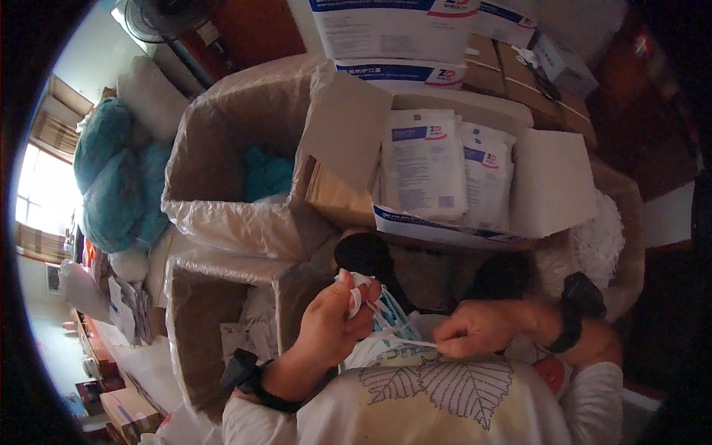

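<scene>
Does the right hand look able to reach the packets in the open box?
Probably yes: the box flaps stand open and nothing covers the packets, though the right hand now pinches a white strip.

Location type: apparently a packing workroom. Indicators: plastic-lined cartons [241, 228], left of centre; open box [555, 185] containing white packets [424, 169], upper centre; bulging teal sacks [115, 204], upper left; white-and-blue boxes [389, 33], top edge.

Teal bundle [389, 317] (mid-grip), partly hidden
</scene>
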Available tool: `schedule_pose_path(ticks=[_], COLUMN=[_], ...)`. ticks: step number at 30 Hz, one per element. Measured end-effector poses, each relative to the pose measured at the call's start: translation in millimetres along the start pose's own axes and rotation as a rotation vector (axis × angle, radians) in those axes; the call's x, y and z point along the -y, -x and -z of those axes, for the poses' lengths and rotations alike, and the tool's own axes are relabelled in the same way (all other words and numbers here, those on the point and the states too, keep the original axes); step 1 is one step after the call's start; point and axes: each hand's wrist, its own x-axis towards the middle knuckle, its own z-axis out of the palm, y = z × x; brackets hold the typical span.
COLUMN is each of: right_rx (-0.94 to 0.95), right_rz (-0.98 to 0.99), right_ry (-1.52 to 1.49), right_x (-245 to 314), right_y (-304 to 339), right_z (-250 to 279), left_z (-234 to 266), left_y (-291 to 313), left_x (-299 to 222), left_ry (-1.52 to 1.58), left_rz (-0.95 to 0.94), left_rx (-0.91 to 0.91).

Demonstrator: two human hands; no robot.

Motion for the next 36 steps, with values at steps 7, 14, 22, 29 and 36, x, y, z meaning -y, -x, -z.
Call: schedule_pose_path(ticks=[7,14,22,29,36], right_rx=[-0.02,-0.005,-0.715,-1.0,-0.642], right_rz=[-0.209,0.027,0.119,0.352,0.261], right_ry=[-0.242,-0.713,0.089,0.139,-0.325], right_x=[-37,-20,7,-7,-15], right_y=[45,-9,-54,-82,-69], right_z=[-2,-11,-6,-6,14], left_z=[72,7,9,0,7], left_y=[-12,-48,-58,-59,-63], left_x=[-30,5,25,30,29], left_ry=[0.041,0.577,0.643,0.544,0.602], left_rz=[-0.314,-0.2,-0.175,-0.099,-0.201], left_rx=[-0.136,0.151,0.285,0.352,0.254])
